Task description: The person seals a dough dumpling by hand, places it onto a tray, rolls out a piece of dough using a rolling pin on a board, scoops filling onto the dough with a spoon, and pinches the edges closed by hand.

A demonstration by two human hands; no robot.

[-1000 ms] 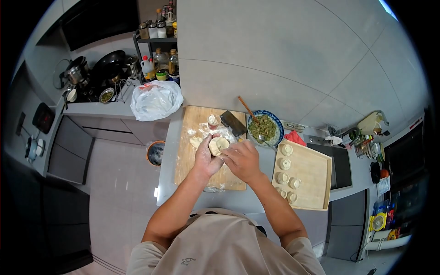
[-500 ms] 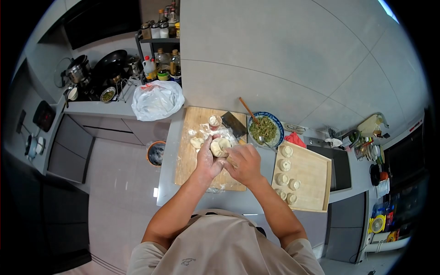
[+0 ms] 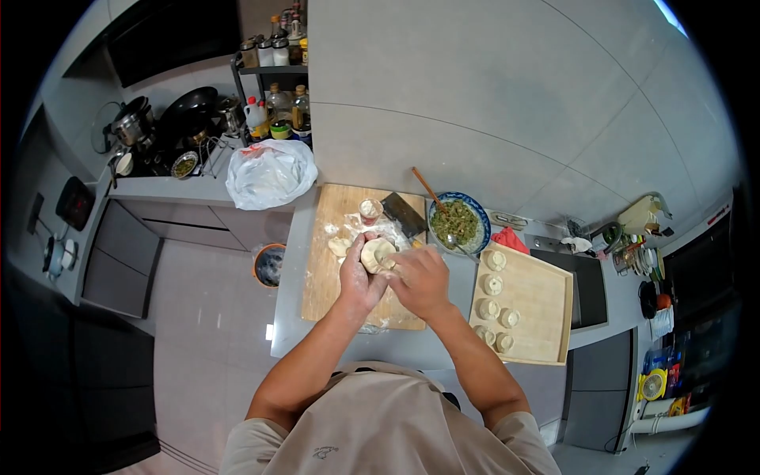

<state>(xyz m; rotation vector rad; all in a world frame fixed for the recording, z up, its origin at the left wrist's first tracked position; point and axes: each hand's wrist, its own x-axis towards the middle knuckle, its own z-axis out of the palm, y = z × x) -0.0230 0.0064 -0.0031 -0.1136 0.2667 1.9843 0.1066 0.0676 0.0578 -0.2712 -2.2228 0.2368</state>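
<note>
Above the floured wooden board, my left hand cups a round, pale stuffed bun with its fingers wrapped round the side. The fingers of my right hand are closed on the bun's right edge, where the dough is gathered. Part of that edge is hidden by the fingers. To the left of the bun, a pale piece of dough lies on the board. Loose flour is spread behind my hands, near a small cup of flour and a dark cleaver blade.
Right of the board stands a blue-rimmed bowl of green filling with a spoon and a wooden-handled utensil in it. A wooden tray holds several shaped buns along its left side. A white plastic bag sits at the back left.
The bun has turned slightly in my left hand, and my right fingers have shifted a little along its edge. The rest stays in place apart from a slight camera shift.
</note>
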